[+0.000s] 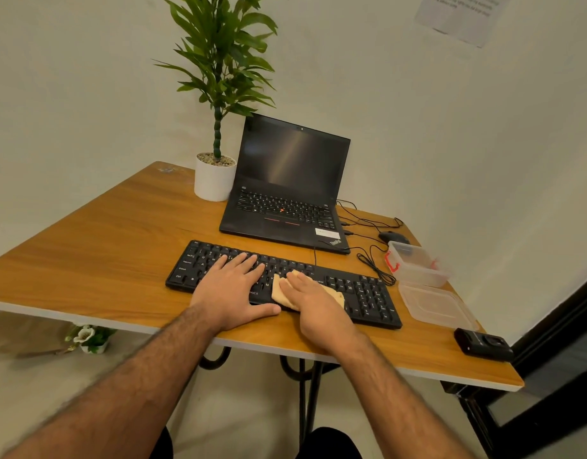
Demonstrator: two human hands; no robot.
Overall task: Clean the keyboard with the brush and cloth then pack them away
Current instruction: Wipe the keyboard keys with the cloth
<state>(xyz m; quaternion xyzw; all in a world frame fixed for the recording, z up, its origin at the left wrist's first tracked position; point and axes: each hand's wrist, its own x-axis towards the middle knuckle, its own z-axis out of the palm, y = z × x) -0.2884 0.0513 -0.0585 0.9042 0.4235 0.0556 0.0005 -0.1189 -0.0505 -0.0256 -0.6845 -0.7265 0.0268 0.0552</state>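
A black keyboard (368, 293) lies across the wooden table (103, 253) in front of me. My left hand (232, 286) rests flat on its left half, fingers straight and spread over the keys. My right hand (313, 298) presses flat on a beige cloth (278, 288) over the keyboard's middle; the cloth shows at the hand's left and right edges. A clear plastic box (417, 265) with red clips stands open to the right, its lid (436, 306) lying in front of it. No brush is visible.
An open black laptop (285, 193) stands behind the keyboard, with a potted plant (216, 175) to its left. Cables (374, 260) and a mouse (393, 237) lie at the right rear. A small black device (484, 344) sits near the table's front right edge.
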